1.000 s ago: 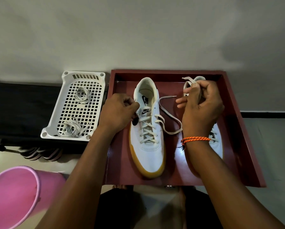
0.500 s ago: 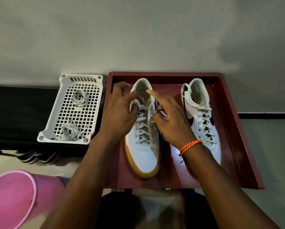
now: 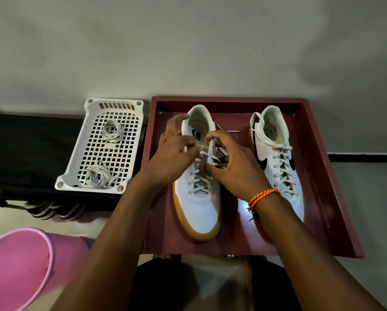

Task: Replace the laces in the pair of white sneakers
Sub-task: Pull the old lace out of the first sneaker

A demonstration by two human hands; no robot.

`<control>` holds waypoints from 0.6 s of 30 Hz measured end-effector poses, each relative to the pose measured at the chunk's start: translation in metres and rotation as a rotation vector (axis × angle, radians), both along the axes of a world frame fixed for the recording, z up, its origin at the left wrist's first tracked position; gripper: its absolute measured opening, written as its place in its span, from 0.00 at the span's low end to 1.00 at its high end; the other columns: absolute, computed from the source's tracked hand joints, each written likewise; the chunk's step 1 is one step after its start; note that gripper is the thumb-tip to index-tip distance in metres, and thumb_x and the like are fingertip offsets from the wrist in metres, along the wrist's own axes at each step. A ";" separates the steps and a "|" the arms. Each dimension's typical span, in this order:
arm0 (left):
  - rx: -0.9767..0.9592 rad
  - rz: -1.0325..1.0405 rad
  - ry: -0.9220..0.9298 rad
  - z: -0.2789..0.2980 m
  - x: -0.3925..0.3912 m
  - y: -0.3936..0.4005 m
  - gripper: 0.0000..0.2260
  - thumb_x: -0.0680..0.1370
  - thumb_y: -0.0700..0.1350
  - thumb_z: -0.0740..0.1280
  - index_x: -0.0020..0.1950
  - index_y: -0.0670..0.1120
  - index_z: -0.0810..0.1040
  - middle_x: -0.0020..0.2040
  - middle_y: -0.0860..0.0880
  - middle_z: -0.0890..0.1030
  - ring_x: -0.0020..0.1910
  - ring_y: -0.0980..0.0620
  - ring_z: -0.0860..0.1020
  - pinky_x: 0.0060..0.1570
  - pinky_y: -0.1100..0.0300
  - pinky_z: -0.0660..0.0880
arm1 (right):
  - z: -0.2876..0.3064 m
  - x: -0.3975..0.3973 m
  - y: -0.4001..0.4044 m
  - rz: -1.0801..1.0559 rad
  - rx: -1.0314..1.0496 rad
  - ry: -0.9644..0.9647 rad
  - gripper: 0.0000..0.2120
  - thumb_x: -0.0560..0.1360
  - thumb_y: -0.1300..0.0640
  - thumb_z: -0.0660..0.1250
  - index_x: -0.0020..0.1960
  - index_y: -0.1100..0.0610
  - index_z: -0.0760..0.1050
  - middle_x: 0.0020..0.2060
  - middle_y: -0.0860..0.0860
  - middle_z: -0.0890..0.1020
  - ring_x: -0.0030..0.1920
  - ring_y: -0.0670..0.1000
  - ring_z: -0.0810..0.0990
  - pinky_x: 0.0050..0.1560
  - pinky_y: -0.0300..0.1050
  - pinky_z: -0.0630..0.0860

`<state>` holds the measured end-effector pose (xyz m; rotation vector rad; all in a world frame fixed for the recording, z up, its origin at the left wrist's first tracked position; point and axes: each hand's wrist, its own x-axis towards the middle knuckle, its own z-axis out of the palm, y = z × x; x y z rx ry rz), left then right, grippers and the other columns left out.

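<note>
Both hands work the lace at the top of the left-hand sneaker, mid-frame in the red tray.

The left hand point(image 3: 173, 158) pinches a lace point(image 3: 202, 152) over the tongue of the sneaker point(image 3: 200, 198); the right hand point(image 3: 235, 167) hovers beside it, fingers curled and spread, and whether they grip the lace I cannot tell. Lace tips point(image 3: 229, 130) lie loose on the tray point(image 3: 318, 176). The second sneaker point(image 3: 277, 162), laced, stands at right, its toe hidden by the right forearm. Two lace bundles point(image 3: 98, 177) sit in the white basket point(image 3: 93, 104), left.

Bare forearms, braided orange cord bracelet point(image 3: 263, 195) on right wrist
</note>
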<state>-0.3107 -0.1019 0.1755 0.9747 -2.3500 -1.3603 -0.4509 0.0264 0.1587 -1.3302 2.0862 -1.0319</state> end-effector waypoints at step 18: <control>-0.299 -0.065 -0.092 -0.015 -0.006 0.011 0.05 0.79 0.49 0.70 0.50 0.57 0.86 0.85 0.55 0.57 0.82 0.43 0.56 0.72 0.43 0.64 | 0.003 -0.001 -0.001 -0.047 -0.068 -0.058 0.23 0.72 0.56 0.78 0.63 0.45 0.73 0.52 0.45 0.83 0.38 0.44 0.84 0.42 0.53 0.84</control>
